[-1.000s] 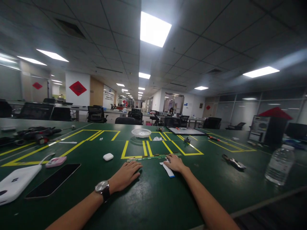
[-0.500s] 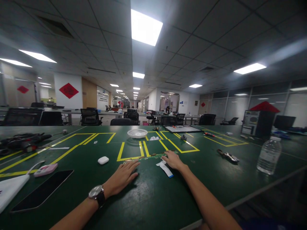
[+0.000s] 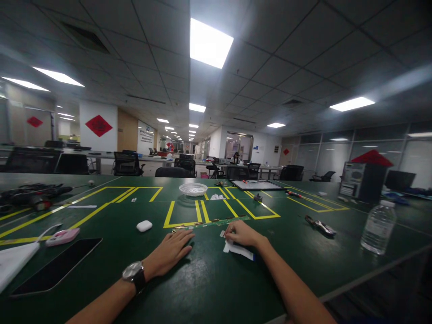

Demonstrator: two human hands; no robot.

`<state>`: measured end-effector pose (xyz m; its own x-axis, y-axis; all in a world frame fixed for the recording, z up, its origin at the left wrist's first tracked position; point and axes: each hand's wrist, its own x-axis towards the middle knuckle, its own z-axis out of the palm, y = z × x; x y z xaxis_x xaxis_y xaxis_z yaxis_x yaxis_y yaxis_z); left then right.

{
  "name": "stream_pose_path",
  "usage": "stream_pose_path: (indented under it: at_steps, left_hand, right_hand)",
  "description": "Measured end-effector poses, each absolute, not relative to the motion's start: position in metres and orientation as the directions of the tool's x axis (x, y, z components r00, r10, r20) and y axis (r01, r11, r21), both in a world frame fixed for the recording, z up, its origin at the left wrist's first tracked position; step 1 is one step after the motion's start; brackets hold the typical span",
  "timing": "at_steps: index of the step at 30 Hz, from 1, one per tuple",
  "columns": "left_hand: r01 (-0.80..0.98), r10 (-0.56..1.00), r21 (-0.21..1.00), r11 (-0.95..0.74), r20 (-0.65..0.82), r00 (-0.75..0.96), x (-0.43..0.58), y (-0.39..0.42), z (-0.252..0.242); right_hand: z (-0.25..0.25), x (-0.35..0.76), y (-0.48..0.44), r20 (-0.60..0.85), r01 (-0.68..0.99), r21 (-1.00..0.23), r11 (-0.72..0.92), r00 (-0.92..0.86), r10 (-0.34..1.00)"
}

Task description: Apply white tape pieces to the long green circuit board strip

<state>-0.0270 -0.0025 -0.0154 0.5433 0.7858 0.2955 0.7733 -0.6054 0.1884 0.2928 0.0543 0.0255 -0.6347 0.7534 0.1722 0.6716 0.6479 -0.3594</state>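
My left hand (image 3: 172, 249), a watch on its wrist, lies palm down on the green table with its fingers stretched out. Its fingertips are at the left end of a long, thin green circuit board (image 3: 216, 223). My right hand (image 3: 243, 233) is closed, fingers curled and pinched, just in front of the board's right part. A white flat ribbon cable (image 3: 241, 252) with a blue end comes out from under these fingers, which grip its upper part; the exact contact is partly hidden. Beside the fingertips lies a small whitish piece (image 3: 222, 233).
A white earbud case (image 3: 144, 226), black phone (image 3: 57, 267) and pink item (image 3: 62, 236) lie left. Farther back are a white basket (image 3: 193, 189) and a whiteboard-like panel (image 3: 256, 184). Pliers-like tool (image 3: 320, 226) and water bottle (image 3: 378, 227) are right. A person (image 3: 235, 158) sits far off.
My right hand has drawn back from the board toward me, its fingers closing. The ribbon cable has turned, its blue end swinging right and nearer. My left hand has hardly moved.
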Motion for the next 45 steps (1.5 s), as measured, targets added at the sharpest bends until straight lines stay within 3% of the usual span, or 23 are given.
stream_pose_path:
  at_steps: [5, 10, 15, 21, 28, 30, 34, 37, 40, 45]
  left_hand:
    - [0.793, 0.809, 0.188, -0.579, 0.25, 0.532, -0.024, -0.006, -0.011]
    - [0.796, 0.802, 0.161, -0.583, 0.274, 0.531, -0.021, -0.008, -0.009]
    - [0.797, 0.782, 0.124, -0.591, 0.33, 0.529, -0.023, -0.003, -0.009]
    - [0.787, 0.732, 0.093, -0.61, 0.448, 0.514, -0.021, 0.003, -0.003]
    - [0.74, 0.719, 0.13, -0.66, 0.396, 0.571, -0.011, -0.007, -0.001]
    - [0.737, 0.724, 0.142, -0.661, 0.377, 0.577, -0.01, -0.008, -0.003]
    - [0.762, 0.76, 0.158, -0.628, 0.336, 0.556, -0.008, -0.007, -0.003]
    - [0.777, 0.775, 0.165, -0.608, 0.335, 0.535, -0.009, -0.006, -0.002]
    - [0.769, 0.767, 0.173, -0.616, 0.354, 0.535, -0.01, -0.005, -0.001]
    - [0.74, 0.766, 0.226, -0.634, 0.317, 0.559, -0.006, -0.01, -0.002]
  right_hand:
    - [0.034, 0.285, 0.045, 0.165, 0.691, -0.367, 0.623, -0.611, 0.775]
    - [0.026, 0.271, 0.052, 0.367, 0.837, -0.17, 0.52, -0.436, 0.822]
    - [0.01, 0.256, 0.063, 0.19, 0.899, -0.129, 0.419, -0.392, 0.9]
    - [0.014, 0.247, 0.051, 0.181, 0.708, -0.168, 0.686, -0.662, 0.728]
    - [0.025, 0.242, 0.023, 0.184, 0.462, -0.177, 0.869, -0.852, 0.491]
    - [0.023, 0.239, 0.022, 0.2, 0.476, -0.171, 0.863, -0.841, 0.503]
    - [0.015, 0.232, 0.036, 0.296, 0.704, -0.126, 0.699, -0.646, 0.704]
    - [0.008, 0.232, 0.046, 0.181, 0.777, -0.131, 0.616, -0.592, 0.785]
    - [0.007, 0.233, 0.043, 0.094, 0.709, -0.163, 0.686, -0.681, 0.726]
    - [0.02, 0.228, 0.019, 0.099, 0.481, -0.251, 0.84, -0.851, 0.517]
